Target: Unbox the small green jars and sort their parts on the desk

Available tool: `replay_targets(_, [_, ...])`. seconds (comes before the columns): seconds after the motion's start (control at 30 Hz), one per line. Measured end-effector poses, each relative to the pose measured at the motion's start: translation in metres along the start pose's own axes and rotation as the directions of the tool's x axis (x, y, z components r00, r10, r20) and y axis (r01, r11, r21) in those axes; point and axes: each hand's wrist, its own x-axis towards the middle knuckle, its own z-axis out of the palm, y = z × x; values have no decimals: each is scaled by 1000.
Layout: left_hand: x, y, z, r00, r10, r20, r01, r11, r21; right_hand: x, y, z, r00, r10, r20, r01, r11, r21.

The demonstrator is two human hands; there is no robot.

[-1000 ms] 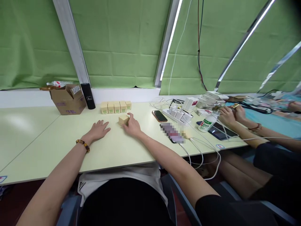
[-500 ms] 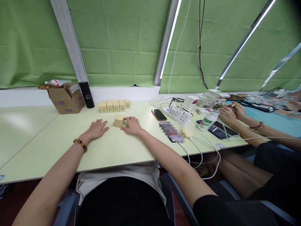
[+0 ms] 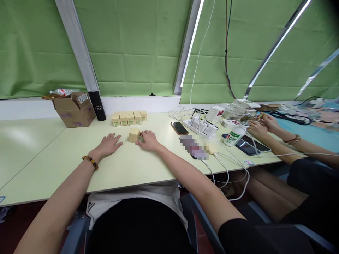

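Observation:
A small pale yellow box (image 3: 134, 135) stands on the light table, with a few tiny dark marks on its front. My right hand (image 3: 148, 141) rests just to its right, fingers apart; thumb and index finger are at the box's right side, and whether they touch it I cannot tell. To the left of the box, my left hand (image 3: 108, 145) lies flat, palm down, fingers stretched out and holding nothing. Behind the box, a row of several similar small boxes (image 3: 130, 119) with greenish labels runs along the table.
An open cardboard carton (image 3: 76, 114) and a black cylinder (image 3: 97, 106) stand at the back left. To the right are a phone (image 3: 179, 128), a power strip (image 3: 198, 128) with white cables, and a white bottle (image 3: 234, 137). Another person's hands (image 3: 261, 127) work at the far right.
My hands and the yellow box hold their places. The view has shifted very slightly. At the far right, the other person's hands have moved a little.

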Motion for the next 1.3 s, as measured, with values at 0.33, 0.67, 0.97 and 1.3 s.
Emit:
replay_targets(0.33, [-1, 2, -1, 1000, -8, 23, 9, 999, -38, -5, -5, -4, 997, -75, 24, 75, 997, -4])
replay_targets(0.67, [-11, 14, -12, 999, -17, 44, 19, 999, -46, 1, 10, -6, 1000, -18, -3, 18, 999, -35])
replay_targets(0.97, [-12, 14, -11, 999, -9, 44, 12, 997, -72, 9, 38, -11, 976, 202, -85, -210, 972, -108])
replay_targets(1.3, [-8, 21, -14, 994, 48, -97, -55, 997, -63, 8, 36, -9, 979, 188, -85, -197, 975, -107])
